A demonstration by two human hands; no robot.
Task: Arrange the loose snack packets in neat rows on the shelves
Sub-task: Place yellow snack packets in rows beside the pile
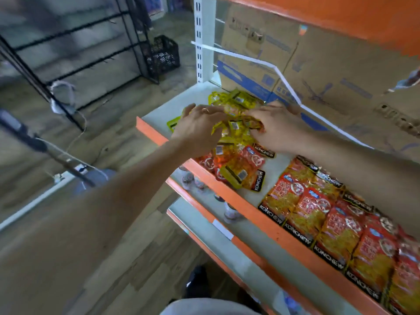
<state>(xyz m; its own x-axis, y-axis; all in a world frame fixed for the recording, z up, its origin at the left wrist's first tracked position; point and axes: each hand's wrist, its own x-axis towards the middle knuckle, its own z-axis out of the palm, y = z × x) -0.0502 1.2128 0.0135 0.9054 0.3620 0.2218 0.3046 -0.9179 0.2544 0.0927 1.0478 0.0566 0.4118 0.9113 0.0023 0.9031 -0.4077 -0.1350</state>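
Observation:
A loose heap of yellow and red snack packets [236, 137] lies on the white shelf with an orange front edge [159, 105]. My left hand [197, 128] is over the heap's left side, fingers curled on a yellow packet, a ring on one finger. My right hand [272, 128] reaches in from the right and pinches packets in the heap's middle. To the right, red and yellow packets marked KONCHEW [329, 226] lie in neat overlapping rows along the shelf front.
Cardboard boxes [318, 64] stand at the back of the shelf behind a white wire rail [284, 80]. The lower shelf [238, 237] holds small bottles [188, 178]. A black wire rack [91, 46] and black crate [162, 54] stand on the floor left.

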